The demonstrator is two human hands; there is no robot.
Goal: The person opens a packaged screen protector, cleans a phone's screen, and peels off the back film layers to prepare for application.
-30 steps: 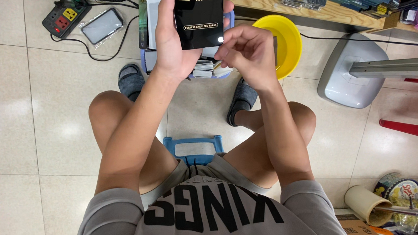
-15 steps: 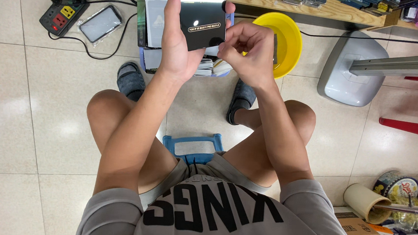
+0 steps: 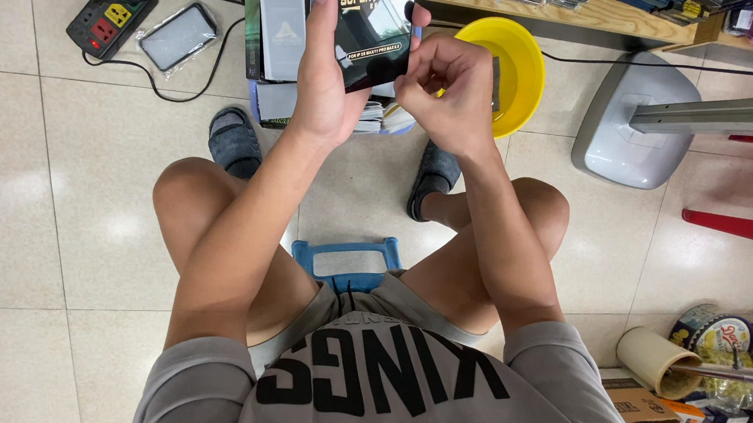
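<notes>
I am seeing the left hand (image 3: pixel 325 73) gripping the black flat package (image 3: pixel 375 25) above the floor, while the right hand (image 3: pixel 444 87) is pinching its lower edge; opening seems underway, needing a careful pull.

Light: bright, even, from overhead | Glare: soft patches shone on the glossy beige floor tiles (image 3: pixel 53 222) and the glossy black flat package (image 3: pixel 374 32) | Shadows: faint, beneath the legs | Focus: sharp throughout, no motion blur | Edges: mild wide-angle bending
</notes>
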